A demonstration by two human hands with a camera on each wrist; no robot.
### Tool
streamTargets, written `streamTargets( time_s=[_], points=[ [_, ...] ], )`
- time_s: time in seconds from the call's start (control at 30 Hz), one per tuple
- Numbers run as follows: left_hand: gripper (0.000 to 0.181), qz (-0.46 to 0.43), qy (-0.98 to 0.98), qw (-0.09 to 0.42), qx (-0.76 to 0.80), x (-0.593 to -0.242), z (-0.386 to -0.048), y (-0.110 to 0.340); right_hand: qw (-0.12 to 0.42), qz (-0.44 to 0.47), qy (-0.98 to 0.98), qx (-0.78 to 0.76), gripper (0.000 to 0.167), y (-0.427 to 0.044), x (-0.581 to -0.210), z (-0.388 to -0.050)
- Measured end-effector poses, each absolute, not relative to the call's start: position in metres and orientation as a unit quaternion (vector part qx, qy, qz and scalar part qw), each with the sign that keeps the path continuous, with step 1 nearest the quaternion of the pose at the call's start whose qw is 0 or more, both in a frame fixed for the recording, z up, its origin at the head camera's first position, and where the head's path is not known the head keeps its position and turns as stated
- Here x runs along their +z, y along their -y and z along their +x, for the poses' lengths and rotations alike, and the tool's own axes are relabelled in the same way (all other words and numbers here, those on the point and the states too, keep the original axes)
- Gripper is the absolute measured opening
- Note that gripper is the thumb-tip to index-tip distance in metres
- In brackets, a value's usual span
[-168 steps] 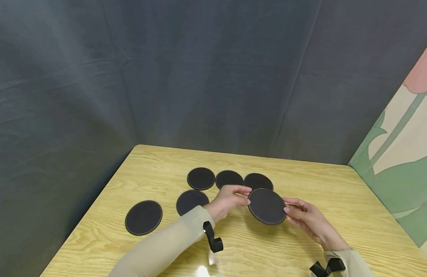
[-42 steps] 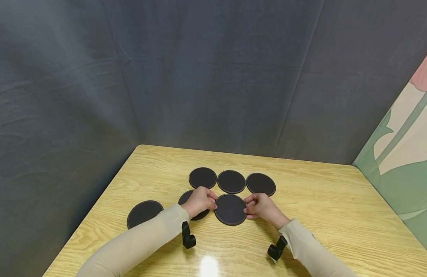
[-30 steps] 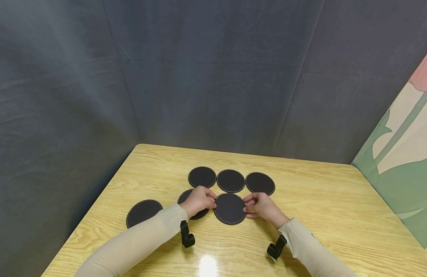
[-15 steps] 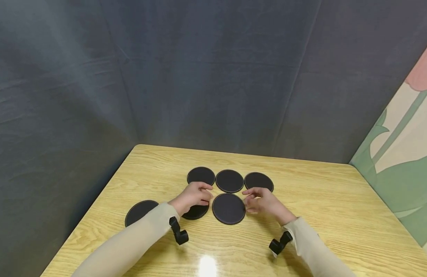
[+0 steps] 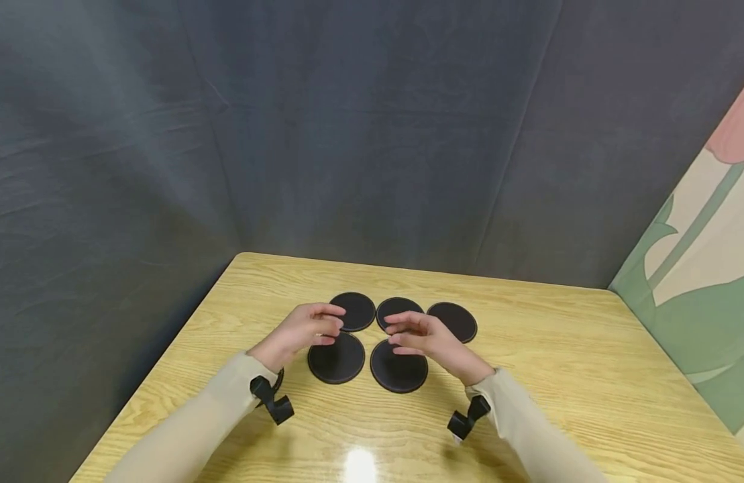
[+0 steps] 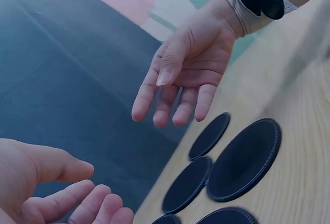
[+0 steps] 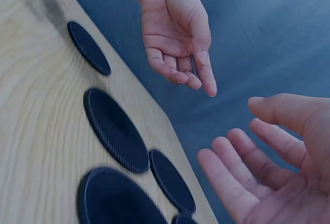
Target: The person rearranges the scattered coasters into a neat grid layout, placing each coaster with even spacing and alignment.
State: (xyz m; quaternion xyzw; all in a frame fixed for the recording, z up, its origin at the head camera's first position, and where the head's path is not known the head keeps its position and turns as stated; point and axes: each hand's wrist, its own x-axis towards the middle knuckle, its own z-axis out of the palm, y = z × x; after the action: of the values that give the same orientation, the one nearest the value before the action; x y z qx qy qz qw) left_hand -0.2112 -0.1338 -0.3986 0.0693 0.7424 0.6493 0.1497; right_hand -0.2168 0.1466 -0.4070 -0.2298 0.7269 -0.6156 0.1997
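Round black coasters with stitched rims lie flat on the table in two rows. The back row has a left coaster [image 5: 358,308], a middle coaster [image 5: 397,306] partly behind my right fingers, and a right coaster [image 5: 455,323]. In front of them are a left coaster [image 5: 337,363] and a right coaster [image 5: 399,374]. One more coaster [image 7: 88,47] lies apart at the left; my left wrist mostly hides it in the head view. My left hand [image 5: 302,330] hovers over the left coasters, holding nothing. Loosely bent, my right hand [image 5: 424,337] is raised above the right ones, holding nothing.
The light wood-grain table [image 5: 559,362] ends at a dark grey-blue curtain [image 5: 359,134] behind and to the left. A panel with a painted flower [image 5: 704,268] stands at the right. Each wrist carries a small black camera, such as the left one [image 5: 274,401].
The coaster was carried from the right and laid at the front right of the group. Both hands have since let go of it, lifted and moved left.
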Motion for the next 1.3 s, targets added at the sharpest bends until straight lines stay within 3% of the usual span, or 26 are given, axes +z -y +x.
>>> streamTargets(
  time_s=[0.37, 0.73, 1.3],
  points=[
    [0.042, 0.045, -0.769, 0.097, 0.631, -0.392, -0.191, 0.191, 0.243, -0.275, -0.689, -0.625, 0.045, -0.085, -0.398, -0.227],
    [0.050, 0.010, -0.780, 0.059, 0.623, -0.415, -0.171, 0.247, 0.319, -0.258, -0.703, -0.581, 0.041, -0.019, -0.413, -0.224],
    [0.052, -0.067, -0.808, 0.104, 0.576, -0.449, -0.147, 0.282, 0.341, -0.185, -0.750, -0.536, 0.041, 0.026, -0.434, -0.217]
  ],
)
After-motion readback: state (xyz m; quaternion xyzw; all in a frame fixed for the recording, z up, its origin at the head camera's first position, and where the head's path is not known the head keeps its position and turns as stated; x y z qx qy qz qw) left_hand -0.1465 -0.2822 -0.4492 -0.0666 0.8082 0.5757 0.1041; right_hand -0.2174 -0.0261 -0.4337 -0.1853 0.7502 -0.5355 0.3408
